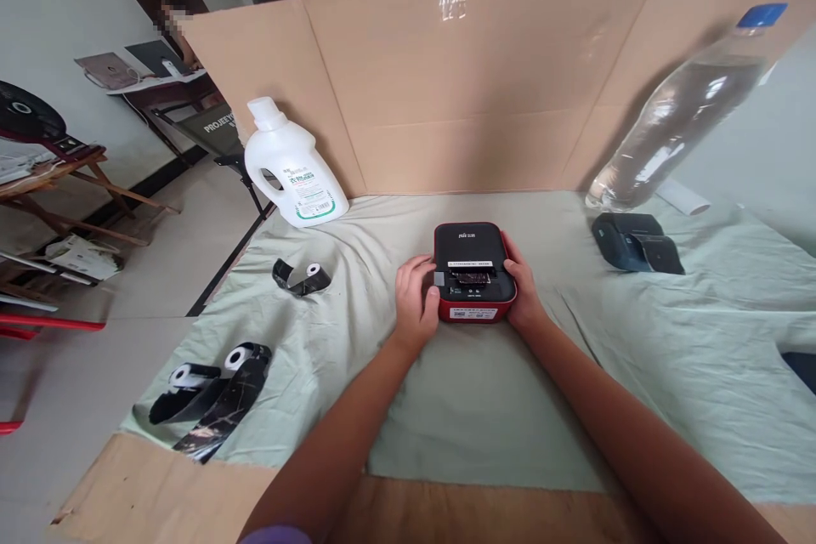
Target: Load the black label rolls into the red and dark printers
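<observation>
A small label printer [472,246] with a black lid and red sides sits on the green cloth, held from both sides. At its left edge, my left hand [416,297] has its fingers curled against the casing and the thumb at the front corner. Opposite it, my right hand [524,285] wraps the right side, partly hidden by the printer. A short end of dark marbled paper [473,278] shows in the slot on top. White printed stickers lie behind the slot and on the front face.
Partly unrolled black marbled paper rolls [246,382] lie at left, with a smaller roll [303,279] beyond. A white detergent bottle [297,174] and a tilted water bottle [679,123] lean on the cardboard wall [472,93]. A dark printer [637,242] stands at right.
</observation>
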{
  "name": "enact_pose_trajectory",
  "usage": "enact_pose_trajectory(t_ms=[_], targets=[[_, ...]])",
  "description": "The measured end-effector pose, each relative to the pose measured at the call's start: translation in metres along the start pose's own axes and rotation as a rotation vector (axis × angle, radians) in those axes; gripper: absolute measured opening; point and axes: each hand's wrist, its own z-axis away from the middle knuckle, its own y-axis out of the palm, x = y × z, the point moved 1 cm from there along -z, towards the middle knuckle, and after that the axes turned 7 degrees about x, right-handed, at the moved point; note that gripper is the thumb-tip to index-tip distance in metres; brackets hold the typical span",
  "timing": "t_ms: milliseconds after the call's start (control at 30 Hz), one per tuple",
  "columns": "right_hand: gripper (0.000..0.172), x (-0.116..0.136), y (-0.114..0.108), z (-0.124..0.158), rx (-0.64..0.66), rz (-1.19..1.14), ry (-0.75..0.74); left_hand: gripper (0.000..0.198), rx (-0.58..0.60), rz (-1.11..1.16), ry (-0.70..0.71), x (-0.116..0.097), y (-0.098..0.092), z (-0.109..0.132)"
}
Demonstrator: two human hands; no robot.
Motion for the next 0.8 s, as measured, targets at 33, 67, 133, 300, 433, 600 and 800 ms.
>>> enact_pose_trajectory(t_ms=[33, 67, 133, 300, 433, 600, 800], targets=[[0.058, 0.0, -0.001, 0.0, -0.006, 0.007, 0.004, 0.033, -0.002, 0.014, -0.039, 0.001, 0.0, -0.001], [0.059, -0.001, -0.001, 0.0, -0.014, 0.016, 0.005, 0.035, -0.003, 0.03, -0.073, 0.002, 0.0, -0.001], [0.061, -0.001, -0.002, -0.001, -0.027, 0.037, 0.007, 0.038, -0.006, 0.063, -0.116, 0.004, 0.001, -0.001], [0.062, -0.001, -0.002, -0.001, -0.016, 0.05, 0.013, 0.039, 0.042, 0.195, -0.207, 0.013, 0.006, 0.004], [0.057, 0.004, 0.001, -0.003, 0.011, 0.033, -0.005, 0.039, 0.051, 0.307, -0.309, 0.019, 0.007, 0.001], [0.055, 0.012, 0.004, -0.005, 0.015, 0.057, -0.012, 0.039, 0.087, 0.33, -0.39, 0.014, 0.009, -0.009], [0.051, 0.009, 0.003, -0.004, -0.009, 0.043, -0.042, 0.037, 0.051, 0.149, -0.301, 0.031, -0.043, -0.029]])
